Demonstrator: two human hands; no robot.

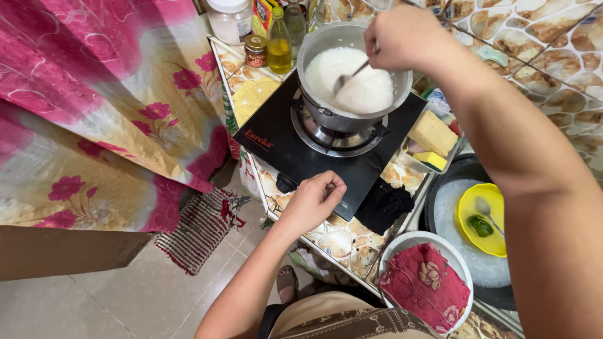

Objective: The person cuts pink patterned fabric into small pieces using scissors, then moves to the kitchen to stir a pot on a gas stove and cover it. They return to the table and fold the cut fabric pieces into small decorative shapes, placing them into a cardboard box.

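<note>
Here, at the top centre of the frame, the right hand (407,36) is closed around a spoon (349,76) dipping into the white contents of a metal pot (353,75) on the black single-burner stove (326,144). The left hand (312,202), fingers curled, pinches the stove's front edge near a knob (286,183). A hard stir could tip the pot or slop it over. Oil bottle (279,45) and jars crowd the upper left; a sponge tray (431,141) sits right.
</note>
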